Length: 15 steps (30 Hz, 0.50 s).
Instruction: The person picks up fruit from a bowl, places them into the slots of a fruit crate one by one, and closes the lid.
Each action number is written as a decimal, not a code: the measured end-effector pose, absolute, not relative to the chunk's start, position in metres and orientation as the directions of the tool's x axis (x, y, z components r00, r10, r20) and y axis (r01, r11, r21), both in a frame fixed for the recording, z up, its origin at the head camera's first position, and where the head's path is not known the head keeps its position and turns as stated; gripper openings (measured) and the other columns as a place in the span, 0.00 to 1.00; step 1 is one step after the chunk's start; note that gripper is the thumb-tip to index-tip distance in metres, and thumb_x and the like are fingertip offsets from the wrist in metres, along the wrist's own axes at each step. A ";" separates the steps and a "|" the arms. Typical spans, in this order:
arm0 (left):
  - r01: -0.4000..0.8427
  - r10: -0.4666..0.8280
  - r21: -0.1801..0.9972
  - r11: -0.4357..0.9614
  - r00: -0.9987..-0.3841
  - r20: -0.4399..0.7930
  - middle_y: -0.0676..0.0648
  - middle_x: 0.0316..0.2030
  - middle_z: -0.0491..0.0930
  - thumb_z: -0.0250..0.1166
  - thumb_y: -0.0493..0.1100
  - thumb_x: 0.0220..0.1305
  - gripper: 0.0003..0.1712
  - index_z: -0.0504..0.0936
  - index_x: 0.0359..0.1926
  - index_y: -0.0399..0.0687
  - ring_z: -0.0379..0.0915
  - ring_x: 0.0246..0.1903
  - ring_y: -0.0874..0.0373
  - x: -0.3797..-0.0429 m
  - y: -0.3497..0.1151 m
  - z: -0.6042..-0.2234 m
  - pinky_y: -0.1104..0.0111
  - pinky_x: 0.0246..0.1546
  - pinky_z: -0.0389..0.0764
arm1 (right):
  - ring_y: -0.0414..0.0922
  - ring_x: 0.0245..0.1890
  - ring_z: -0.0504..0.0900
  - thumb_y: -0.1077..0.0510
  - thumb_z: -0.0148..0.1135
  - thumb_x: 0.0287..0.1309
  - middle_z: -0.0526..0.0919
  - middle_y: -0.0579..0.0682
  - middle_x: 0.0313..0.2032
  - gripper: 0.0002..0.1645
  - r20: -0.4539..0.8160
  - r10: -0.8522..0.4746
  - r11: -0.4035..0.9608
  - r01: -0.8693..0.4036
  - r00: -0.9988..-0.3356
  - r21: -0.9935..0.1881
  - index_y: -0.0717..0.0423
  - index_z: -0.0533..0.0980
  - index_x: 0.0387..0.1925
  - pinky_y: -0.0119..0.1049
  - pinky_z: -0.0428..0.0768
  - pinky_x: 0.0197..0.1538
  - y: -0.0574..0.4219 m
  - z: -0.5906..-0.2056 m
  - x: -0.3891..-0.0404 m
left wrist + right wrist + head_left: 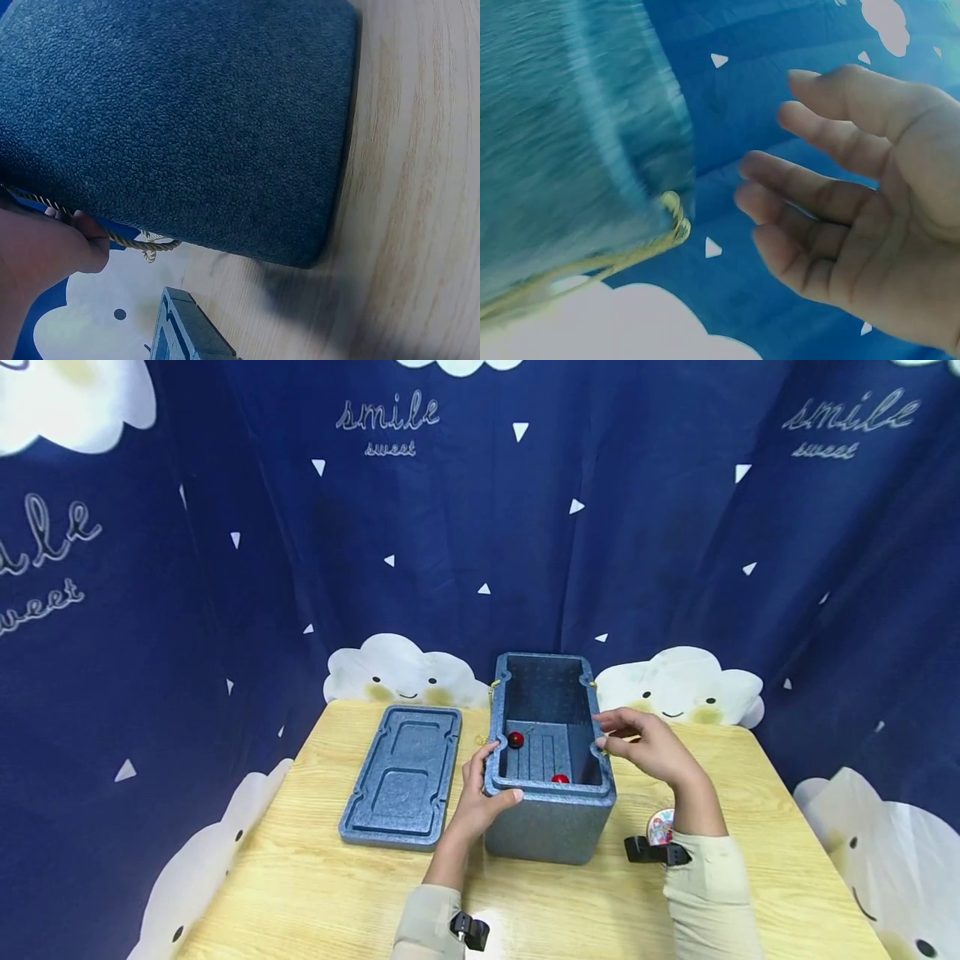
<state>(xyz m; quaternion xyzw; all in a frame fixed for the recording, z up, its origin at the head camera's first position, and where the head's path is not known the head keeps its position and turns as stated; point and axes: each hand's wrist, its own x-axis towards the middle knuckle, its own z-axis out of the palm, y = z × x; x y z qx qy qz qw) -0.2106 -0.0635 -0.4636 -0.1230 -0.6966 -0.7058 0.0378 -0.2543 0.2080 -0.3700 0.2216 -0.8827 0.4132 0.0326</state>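
A deep blue-grey foam box (551, 831) with no lid on stands on the table. My left hand (477, 802) holds its near left corner, the thumb over the front rim and the fingers along the left side. In the left wrist view, fingertips lie at a twisted rope (135, 241) on the box's side. My right hand (654, 750) is beside the right rim, its fingers loosely bent. The right wrist view shows that hand apart from the box, near a yellow rope (622, 259). Inside lie two small red round things (515, 740), one at the left, one near the front.
The box's foam lid (401, 777) lies flat on the wooden table (307, 877) to the left. A round, colourfully printed piece (661, 827) sits at the right, partly behind my right wrist. A blue curtain (450, 510) with clouds hangs behind the table.
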 end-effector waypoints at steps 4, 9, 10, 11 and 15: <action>0.224 0.116 0.974 -0.020 -0.968 0.225 0.36 0.60 0.51 0.69 0.36 0.45 0.46 0.59 0.67 0.45 0.52 0.58 0.43 -0.210 -0.063 -0.465 0.54 0.56 0.55 | 0.54 0.42 0.77 0.60 0.62 0.57 0.80 0.60 0.43 0.19 0.295 -0.254 0.573 -0.389 -0.921 -0.722 0.64 0.75 0.49 0.43 0.76 0.40 0.218 -0.384 -0.239; 0.232 0.109 0.973 -0.019 -0.967 0.232 0.37 0.59 0.52 0.69 0.36 0.44 0.47 0.59 0.66 0.45 0.52 0.58 0.44 -0.211 -0.063 -0.465 0.54 0.57 0.55 | 0.53 0.42 0.76 0.60 0.62 0.58 0.79 0.59 0.44 0.18 0.322 -0.155 0.594 -0.349 -0.934 -0.724 0.63 0.75 0.49 0.39 0.75 0.40 0.228 -0.400 -0.223; 0.230 0.110 0.973 -0.021 -0.967 0.231 0.37 0.59 0.52 0.69 0.35 0.44 0.47 0.59 0.66 0.45 0.52 0.58 0.44 -0.210 -0.063 -0.465 0.54 0.57 0.55 | 0.52 0.42 0.76 0.60 0.62 0.58 0.79 0.59 0.44 0.18 0.324 -0.139 0.598 -0.340 -0.936 -0.726 0.62 0.75 0.49 0.37 0.75 0.40 0.230 -0.402 -0.220; 0.227 0.111 0.974 -0.022 -0.967 0.228 0.37 0.59 0.52 0.69 0.36 0.44 0.47 0.59 0.67 0.45 0.52 0.58 0.44 -0.210 -0.063 -0.465 0.54 0.57 0.55 | 0.52 0.42 0.76 0.60 0.62 0.58 0.79 0.59 0.44 0.18 0.325 -0.122 0.599 -0.331 -0.938 -0.729 0.63 0.75 0.49 0.36 0.75 0.39 0.232 -0.405 -0.217; 0.228 0.118 0.973 -0.020 -0.966 0.229 0.38 0.59 0.51 0.69 0.36 0.44 0.47 0.59 0.67 0.45 0.52 0.58 0.44 -0.211 -0.062 -0.465 0.54 0.57 0.55 | 0.52 0.43 0.75 0.59 0.61 0.59 0.78 0.59 0.45 0.18 0.330 -0.061 0.596 -0.300 -0.942 -0.745 0.63 0.75 0.49 0.32 0.73 0.40 0.242 -0.416 -0.205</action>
